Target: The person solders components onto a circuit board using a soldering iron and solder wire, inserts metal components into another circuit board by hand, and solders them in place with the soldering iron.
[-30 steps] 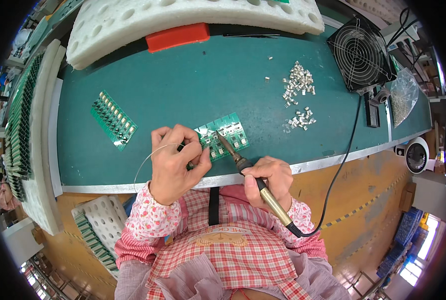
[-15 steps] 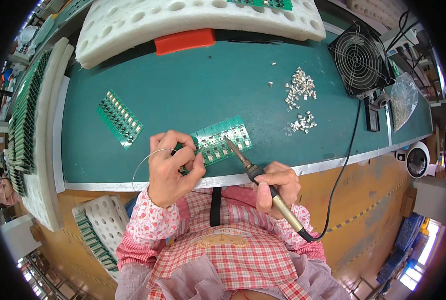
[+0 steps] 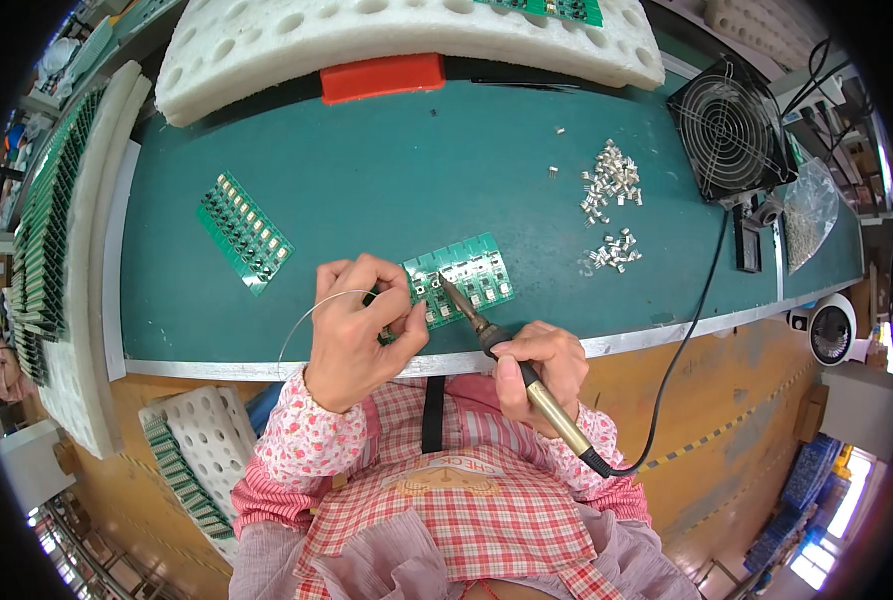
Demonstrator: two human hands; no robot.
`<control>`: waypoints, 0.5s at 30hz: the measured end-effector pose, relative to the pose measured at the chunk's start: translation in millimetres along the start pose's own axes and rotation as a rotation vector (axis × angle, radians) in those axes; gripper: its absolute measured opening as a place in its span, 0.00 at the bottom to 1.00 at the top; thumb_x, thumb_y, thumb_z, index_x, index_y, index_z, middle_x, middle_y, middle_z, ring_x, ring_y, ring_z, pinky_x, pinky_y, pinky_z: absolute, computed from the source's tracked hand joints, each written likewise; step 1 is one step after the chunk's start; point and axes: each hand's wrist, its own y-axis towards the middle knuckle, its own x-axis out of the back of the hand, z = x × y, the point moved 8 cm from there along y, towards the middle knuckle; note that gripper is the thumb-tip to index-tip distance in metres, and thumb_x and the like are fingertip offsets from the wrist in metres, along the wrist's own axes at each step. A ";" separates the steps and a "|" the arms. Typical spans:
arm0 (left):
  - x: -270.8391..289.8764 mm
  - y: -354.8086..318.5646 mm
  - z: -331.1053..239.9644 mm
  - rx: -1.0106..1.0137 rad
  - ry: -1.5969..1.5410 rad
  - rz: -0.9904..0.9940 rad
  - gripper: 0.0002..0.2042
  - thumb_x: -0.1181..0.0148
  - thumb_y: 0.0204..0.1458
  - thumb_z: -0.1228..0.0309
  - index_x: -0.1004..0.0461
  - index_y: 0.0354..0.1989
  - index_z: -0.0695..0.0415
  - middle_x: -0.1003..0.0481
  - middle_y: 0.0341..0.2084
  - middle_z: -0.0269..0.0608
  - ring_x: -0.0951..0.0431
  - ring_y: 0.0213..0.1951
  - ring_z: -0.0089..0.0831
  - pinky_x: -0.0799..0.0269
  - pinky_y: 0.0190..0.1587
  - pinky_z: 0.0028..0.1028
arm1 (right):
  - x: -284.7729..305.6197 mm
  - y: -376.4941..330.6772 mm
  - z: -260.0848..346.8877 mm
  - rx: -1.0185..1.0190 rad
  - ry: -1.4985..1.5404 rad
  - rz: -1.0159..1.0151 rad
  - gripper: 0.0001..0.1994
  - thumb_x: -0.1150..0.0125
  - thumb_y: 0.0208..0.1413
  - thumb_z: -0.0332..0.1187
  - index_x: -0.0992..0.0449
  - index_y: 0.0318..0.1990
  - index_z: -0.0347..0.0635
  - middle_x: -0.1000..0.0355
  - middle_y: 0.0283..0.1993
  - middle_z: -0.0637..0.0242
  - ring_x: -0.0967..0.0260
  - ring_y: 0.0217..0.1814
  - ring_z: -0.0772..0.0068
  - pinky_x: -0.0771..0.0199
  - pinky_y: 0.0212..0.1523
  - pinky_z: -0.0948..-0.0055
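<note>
Right hand grips a soldering iron, tip at the circuit board on the tabletop; left hand pinches solder wire at the board's left end. A slip could scorch components.

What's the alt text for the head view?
The right hand points a soldering iron at a green board; the left hand, at the board's left end, holds thin wire. Another board lies farther left; metal parts and a fan sit right.

Smooth, gold-toned metal gleams on your soldering iron; your circuit board looks glossy, your apron matt cloth, your worktop smooth with metal edging.
</note>
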 end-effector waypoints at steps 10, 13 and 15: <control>-2.6 1.0 -1.8 -0.014 0.023 0.005 0.09 0.33 0.36 0.78 0.30 0.20 0.57 0.30 0.27 0.31 0.30 0.28 0.28 0.39 0.40 0.33 | -7.5 3.2 6.7 0.129 -0.042 0.062 0.04 0.42 0.47 0.21 0.31 0.31 0.34 0.33 0.17 0.65 0.39 0.13 0.70 0.39 0.16 0.71; -0.2 -1.1 -1.4 -0.011 0.020 -0.013 0.09 0.33 0.35 0.78 0.31 0.18 0.56 0.30 0.27 0.32 0.30 0.29 0.30 0.39 0.40 0.33 | -7.7 2.8 7.9 0.149 -0.038 0.071 0.05 0.43 0.48 0.21 0.31 0.32 0.33 0.34 0.17 0.65 0.40 0.12 0.70 0.39 0.16 0.70; 6.4 -2.9 1.6 0.016 -0.004 -0.053 0.10 0.34 0.35 0.78 0.32 0.16 0.56 0.29 0.28 0.33 0.30 0.30 0.32 0.40 0.39 0.33 | -5.2 1.4 8.5 0.160 -0.031 0.070 0.05 0.44 0.48 0.21 0.31 0.33 0.33 0.35 0.17 0.65 0.40 0.12 0.71 0.39 0.16 0.70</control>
